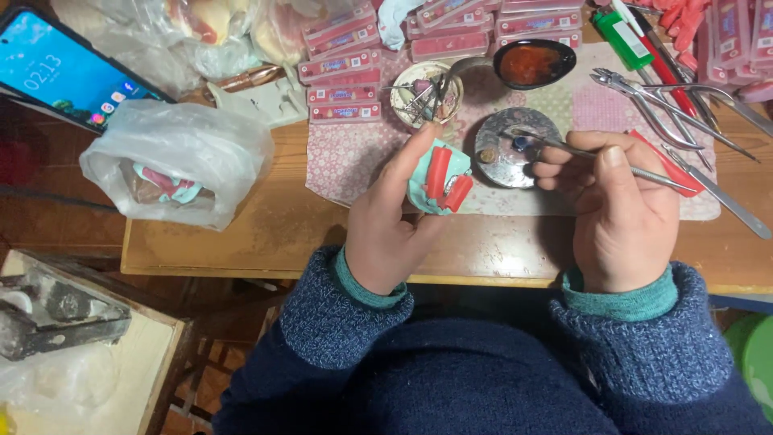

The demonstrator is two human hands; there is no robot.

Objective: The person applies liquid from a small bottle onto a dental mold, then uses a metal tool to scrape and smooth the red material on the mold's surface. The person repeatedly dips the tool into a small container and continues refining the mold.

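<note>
The tabletop (241,242) carries one phone (64,68), one green lighter (622,39), one dark spoon (531,63), two small round dishes (419,95), one white plastic bag (181,157) and one patterned cloth (354,153).

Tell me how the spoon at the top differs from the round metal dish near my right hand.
The spoon is dark, oval, and filled with reddish-orange material; the round metal dish is silvery, flat, holding only a few small bits. The right hand's tool tip reaches over the dish, not the spoon. Both rest on the patterned cloth.

This looks like a small dental-craft workshop. A worn wooden bench (266,234) carries metal pliers (652,101), stacked pink flat packets (342,68), a round metal dish (503,161) and a patterned cloth mat (354,157).
</note>
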